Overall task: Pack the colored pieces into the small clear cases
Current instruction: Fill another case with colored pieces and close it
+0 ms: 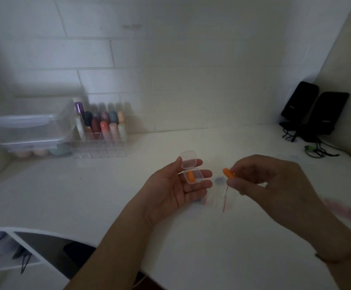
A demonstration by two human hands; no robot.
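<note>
Readable text: none that I can make out anywhere.
Black speakers (pixel 315 110): each carries a small pale mark low on its front, likely a brand, too small and blurred for me to read.
Small clear case (pixel 192 170) in my left hand (pixel 170 191): plain, no label that I can see.
Tubes in the clear organizer (pixel 99 141) on the tabletop (pixel 86 195): colours only, any printing is blurred.
</note>
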